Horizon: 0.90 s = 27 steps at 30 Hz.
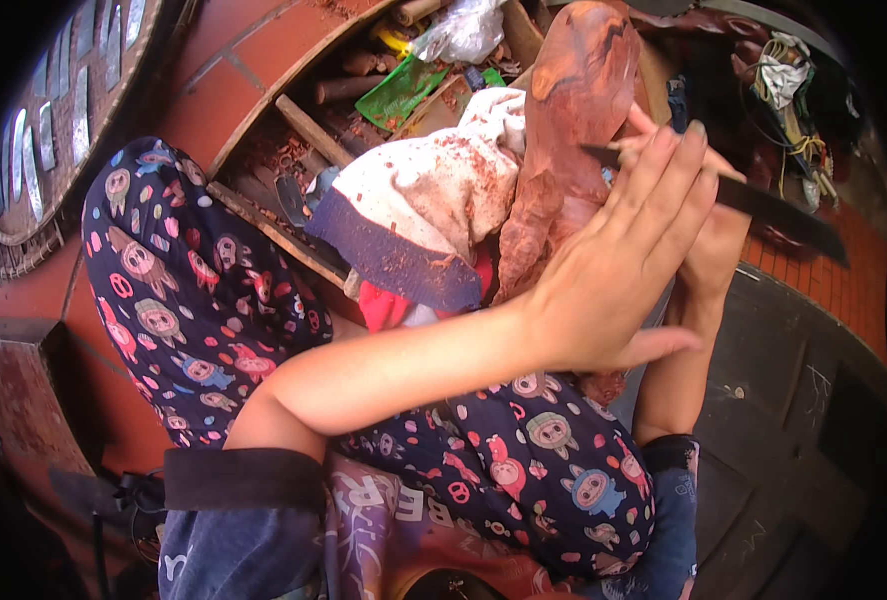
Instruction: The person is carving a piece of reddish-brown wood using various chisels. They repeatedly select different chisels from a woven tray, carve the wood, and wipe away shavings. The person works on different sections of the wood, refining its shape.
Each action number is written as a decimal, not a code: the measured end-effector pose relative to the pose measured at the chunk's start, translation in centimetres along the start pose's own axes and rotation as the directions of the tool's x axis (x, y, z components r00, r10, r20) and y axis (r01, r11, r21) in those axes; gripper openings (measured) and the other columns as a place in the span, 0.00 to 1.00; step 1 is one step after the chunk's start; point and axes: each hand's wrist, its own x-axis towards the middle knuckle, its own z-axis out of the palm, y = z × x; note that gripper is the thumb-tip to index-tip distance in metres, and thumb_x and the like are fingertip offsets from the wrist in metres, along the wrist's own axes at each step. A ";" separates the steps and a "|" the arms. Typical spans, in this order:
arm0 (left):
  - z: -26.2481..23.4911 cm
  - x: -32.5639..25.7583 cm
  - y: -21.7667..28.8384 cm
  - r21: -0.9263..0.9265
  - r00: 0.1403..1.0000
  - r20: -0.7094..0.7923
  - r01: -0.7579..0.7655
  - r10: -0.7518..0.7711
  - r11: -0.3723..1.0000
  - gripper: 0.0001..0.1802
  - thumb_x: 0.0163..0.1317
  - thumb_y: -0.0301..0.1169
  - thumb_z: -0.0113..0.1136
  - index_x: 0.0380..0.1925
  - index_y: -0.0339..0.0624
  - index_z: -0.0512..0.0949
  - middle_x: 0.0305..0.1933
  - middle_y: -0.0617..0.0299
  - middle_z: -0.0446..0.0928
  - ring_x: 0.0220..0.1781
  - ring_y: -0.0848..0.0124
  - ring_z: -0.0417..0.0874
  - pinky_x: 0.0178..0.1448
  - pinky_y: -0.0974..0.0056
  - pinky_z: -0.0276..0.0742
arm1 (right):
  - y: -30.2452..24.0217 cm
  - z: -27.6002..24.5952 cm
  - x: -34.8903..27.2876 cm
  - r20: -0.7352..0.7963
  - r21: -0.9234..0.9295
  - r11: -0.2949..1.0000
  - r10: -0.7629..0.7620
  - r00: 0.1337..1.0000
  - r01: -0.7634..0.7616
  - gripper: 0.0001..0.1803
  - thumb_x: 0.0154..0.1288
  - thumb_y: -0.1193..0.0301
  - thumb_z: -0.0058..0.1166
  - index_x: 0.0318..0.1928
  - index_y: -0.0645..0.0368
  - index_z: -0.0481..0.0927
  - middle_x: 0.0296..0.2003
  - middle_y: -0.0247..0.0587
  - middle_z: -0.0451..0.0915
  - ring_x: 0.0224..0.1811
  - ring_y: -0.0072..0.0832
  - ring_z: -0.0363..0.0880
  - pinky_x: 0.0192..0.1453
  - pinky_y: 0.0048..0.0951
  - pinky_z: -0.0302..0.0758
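A gnarled, polished reddish-brown piece of wood point(576, 110) leans upright in front of me, its lower part behind my left forearm. My left hand point(629, 245) crosses in front with its fingers straight and side by side, the thumb out. Its fingertips lie over my right hand point(716, 225), which is partly hidden. A long, dark, flat tool like a file or blade point(789, 218) runs through my right hand. Its narrow pointed end reaches the wood. A pale cloth with a dark blue border point(419, 215), dusted with reddish shavings, lies left of the wood.
A wooden tray with dividers point(274, 235) holds shavings, wood pieces, a green packet point(399, 92) and crumpled clear plastic point(464, 32). Several metal blades rest on a round woven tray point(49, 130) at far left. Tangled cords point(799, 110) hang at upper right. A dark panel point(784, 430) lies right.
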 end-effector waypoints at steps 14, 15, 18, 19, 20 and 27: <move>-0.7 -5.1 4.7 -0.079 0.964 0.248 -0.076 0.094 0.994 0.47 0.57 0.51 0.72 0.73 0.42 0.67 0.80 0.40 0.57 0.83 0.33 0.48 0.79 0.31 0.53 | -1.5 -1.8 -4.7 -0.153 0.173 0.966 -0.169 0.974 0.194 0.12 0.58 0.84 0.68 0.44 0.71 0.86 0.42 0.59 0.89 0.43 0.42 0.91 0.49 0.33 0.88; -0.7 -5.3 4.9 -0.078 0.967 0.240 -0.068 0.084 0.995 0.45 0.58 0.51 0.72 0.72 0.44 0.70 0.79 0.41 0.59 0.83 0.33 0.49 0.79 0.30 0.53 | -1.5 -2.1 -4.9 -0.144 0.124 0.972 -0.181 0.973 0.200 0.11 0.58 0.84 0.68 0.43 0.70 0.86 0.41 0.59 0.89 0.42 0.41 0.91 0.48 0.33 0.87; -0.7 -5.1 4.9 -0.086 0.969 0.235 -0.050 0.069 0.995 0.39 0.59 0.46 0.74 0.67 0.41 0.74 0.75 0.39 0.66 0.81 0.35 0.58 0.79 0.36 0.60 | -1.5 -2.7 -5.3 -0.135 0.093 0.983 -0.142 0.981 0.155 0.08 0.58 0.84 0.69 0.40 0.69 0.86 0.38 0.56 0.89 0.38 0.38 0.90 0.44 0.31 0.87; -0.8 -4.7 4.9 -0.091 0.971 0.232 -0.043 0.064 0.995 0.37 0.58 0.43 0.75 0.65 0.40 0.76 0.72 0.40 0.69 0.78 0.39 0.63 0.76 0.40 0.64 | -1.4 -2.7 -5.5 -0.143 0.160 0.982 -0.079 0.987 0.102 0.08 0.58 0.84 0.69 0.39 0.68 0.86 0.38 0.55 0.88 0.36 0.37 0.90 0.43 0.30 0.86; -1.1 -4.2 4.9 -0.095 0.972 0.226 -0.037 0.057 0.995 0.34 0.57 0.41 0.76 0.62 0.39 0.78 0.69 0.41 0.72 0.75 0.42 0.69 0.74 0.44 0.69 | -1.3 -2.7 -5.5 -0.144 0.228 0.972 -0.017 0.989 0.050 0.07 0.58 0.83 0.69 0.38 0.68 0.86 0.37 0.55 0.88 0.34 0.36 0.89 0.42 0.30 0.86; -7.0 4.4 2.9 0.303 0.995 0.103 -0.012 -0.020 0.953 0.11 0.52 0.30 0.76 0.33 0.41 0.85 0.29 0.61 0.82 0.32 0.59 0.83 0.40 0.52 0.79 | 0.3 -4.8 -1.8 0.089 0.093 0.960 -0.272 0.958 0.264 0.09 0.64 0.73 0.70 0.38 0.67 0.87 0.36 0.45 0.87 0.38 0.29 0.85 0.42 0.27 0.79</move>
